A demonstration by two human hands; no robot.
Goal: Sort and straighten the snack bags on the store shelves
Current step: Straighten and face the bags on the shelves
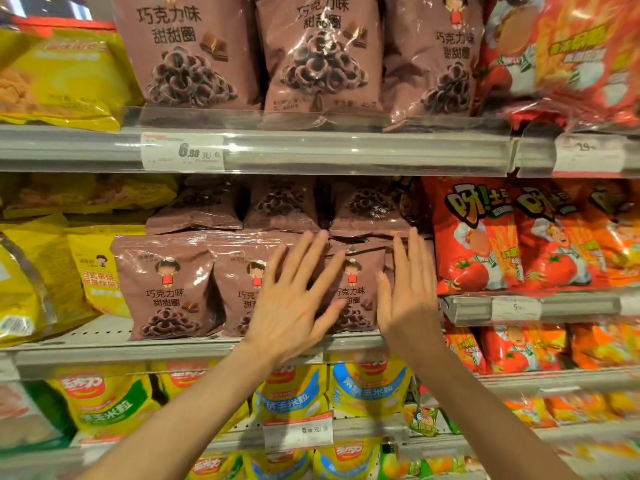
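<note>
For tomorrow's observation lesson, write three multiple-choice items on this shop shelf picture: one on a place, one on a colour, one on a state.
1. Where do the hands reach?
A. top shelf
B. middle shelf
C. bottom shelf

2. What colour are the bags in front of the hands?
A. brown
B. green
C. blue

3. How are the fingers?
A. curled in fists
B. pinching a tag
C. straight and spread

Key:
B, the left hand and right hand are at the middle shelf.
A, the snack bags there are brown.
C, no finger curls round anything.

Bright, even light; blurred, warped edges
</note>
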